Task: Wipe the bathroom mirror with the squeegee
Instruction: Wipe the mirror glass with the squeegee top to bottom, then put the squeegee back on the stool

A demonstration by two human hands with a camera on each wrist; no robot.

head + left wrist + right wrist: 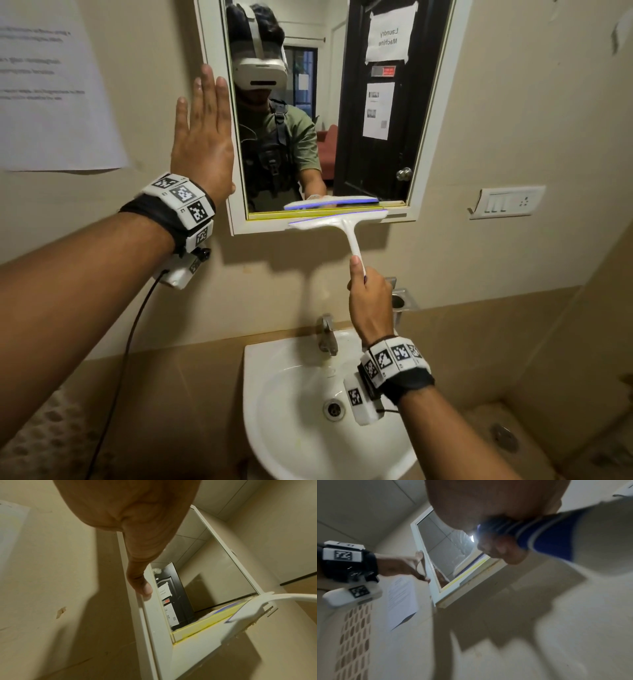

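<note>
- My right hand [368,301] wraps the lower end of the squeegee [342,222] handle; its blade sits at the bottom edge of the mirror [342,102], over the lower frame.
- My left hand [202,137] is flat, fingers straight, bracing the mirror's left frame; the thumb [140,582] hooks its edge.
- The squeegee looks like light, stiff plastic with a soft rubber lip, so I reckon a low grip gives reach but less pressure.
- I'd treat the glass as fragile, and slippery if wet: steady pressure, no jabbing.
- The sink [274,394] sits below.
</note>
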